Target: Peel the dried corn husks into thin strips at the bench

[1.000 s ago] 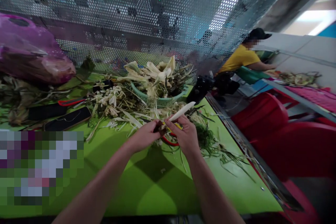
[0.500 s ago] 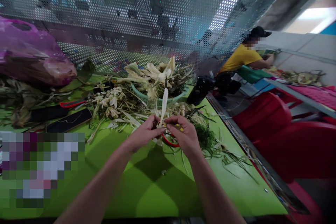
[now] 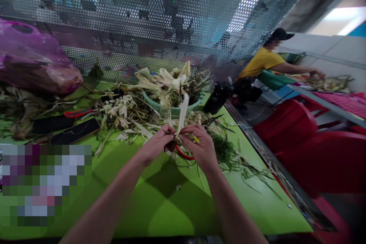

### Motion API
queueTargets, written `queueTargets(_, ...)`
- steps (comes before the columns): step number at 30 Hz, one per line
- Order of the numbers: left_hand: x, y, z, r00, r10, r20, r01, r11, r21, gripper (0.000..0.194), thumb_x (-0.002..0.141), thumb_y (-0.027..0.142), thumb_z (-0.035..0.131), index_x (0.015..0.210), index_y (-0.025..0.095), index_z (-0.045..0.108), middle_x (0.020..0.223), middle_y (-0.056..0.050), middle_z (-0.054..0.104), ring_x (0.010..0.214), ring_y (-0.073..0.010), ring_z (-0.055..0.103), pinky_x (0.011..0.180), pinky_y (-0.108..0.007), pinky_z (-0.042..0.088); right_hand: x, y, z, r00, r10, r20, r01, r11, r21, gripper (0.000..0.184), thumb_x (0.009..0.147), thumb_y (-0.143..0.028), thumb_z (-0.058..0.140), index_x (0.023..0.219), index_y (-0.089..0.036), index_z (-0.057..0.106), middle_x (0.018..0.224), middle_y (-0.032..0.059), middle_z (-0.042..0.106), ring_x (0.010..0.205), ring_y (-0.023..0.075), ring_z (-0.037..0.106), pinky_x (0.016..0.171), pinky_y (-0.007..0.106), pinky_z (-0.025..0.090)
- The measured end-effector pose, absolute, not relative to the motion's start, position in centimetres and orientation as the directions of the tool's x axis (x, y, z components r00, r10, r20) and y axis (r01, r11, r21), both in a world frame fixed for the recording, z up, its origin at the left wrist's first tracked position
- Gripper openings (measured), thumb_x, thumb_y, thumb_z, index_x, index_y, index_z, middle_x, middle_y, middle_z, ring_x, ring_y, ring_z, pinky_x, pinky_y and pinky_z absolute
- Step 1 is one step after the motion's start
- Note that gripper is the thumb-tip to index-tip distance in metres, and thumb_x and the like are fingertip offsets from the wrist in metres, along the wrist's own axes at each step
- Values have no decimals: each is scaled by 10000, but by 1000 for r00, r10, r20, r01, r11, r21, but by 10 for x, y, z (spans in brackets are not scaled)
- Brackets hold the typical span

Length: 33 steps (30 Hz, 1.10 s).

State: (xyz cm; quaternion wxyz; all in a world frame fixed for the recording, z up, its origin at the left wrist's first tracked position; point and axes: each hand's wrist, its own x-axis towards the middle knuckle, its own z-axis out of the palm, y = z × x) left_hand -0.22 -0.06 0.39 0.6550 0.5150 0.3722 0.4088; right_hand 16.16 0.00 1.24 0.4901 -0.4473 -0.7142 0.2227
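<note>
Over the green table, my left hand [image 3: 160, 142] and my right hand [image 3: 198, 145] meet fingertip to fingertip. Both pinch the lower end of a pale, dry husk strip [image 3: 183, 112], which stands up between them and bends at its tip. Beneath the fingers lies a red-handled tool [image 3: 184, 154], its other parts hidden; a bit of yellow shows by my right hand. Behind my hands stands a pale green plastic basket [image 3: 154, 103] heaped with dried husks [image 3: 171, 78]. A tuft of green strands [image 3: 224, 146] lies right of my right hand.
Dried plant pieces [image 3: 122, 108] spread left of the basket. Nearby lie a dark tool with a red edge [image 3: 78, 113] and a black flat object [image 3: 76, 131]. A purple plastic bag [image 3: 37, 57], a black device [image 3: 219, 97], red chairs [image 3: 323, 156] and a person in yellow [image 3: 263, 61] surround the table.
The husk strip's upper end has swung right and curled over; my fingers have shifted slightly at its base. The person in yellow has stretched an arm out to the right.
</note>
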Motion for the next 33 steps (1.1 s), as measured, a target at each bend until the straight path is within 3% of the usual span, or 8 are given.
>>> queueTargets(9,0,0,0,396,916,-59,-175,139,975,85,820,260,495,862,189,473,593,38,469,526,-92,405,520,-237,275,160,0,6,-150,887,437,399,459,-794,85,778,-295,674,836,-233,680,857,39,654,869,214,588,809,354,445)
queueTargets(14,0,0,0,407,912,-40,-246,151,957,117,820,252,512,912,200,462,610,42,498,522,-74,425,503,-208,267,161,0,1,-113,960,256,210,275,-938,202,739,-321,702,883,-198,632,844,39,664,766,189,611,711,309,481)
queueTargets(18,-1,0,0,416,909,-29,-294,165,942,117,825,245,509,920,196,461,597,41,521,517,-69,430,492,-199,256,161,0,2,-137,975,176,98,191,-977,185,736,-307,696,861,-190,624,773,17,655,697,163,610,683,282,482)
queueTargets(27,-1,-3,5,455,890,26,-375,166,912,132,820,255,528,893,198,433,609,29,534,508,-74,407,488,-205,241,160,-2,2,-50,984,171,90,175,-980,130,722,-283,671,779,-184,608,677,-10,612,592,130,553,571,240,433)
queueTargets(33,-3,-4,7,442,897,27,-331,135,934,131,810,246,521,886,210,422,611,39,516,500,-73,379,483,-205,239,161,-3,6,-186,973,137,96,156,-983,207,772,-338,642,922,-198,625,738,24,671,671,178,621,680,316,490)
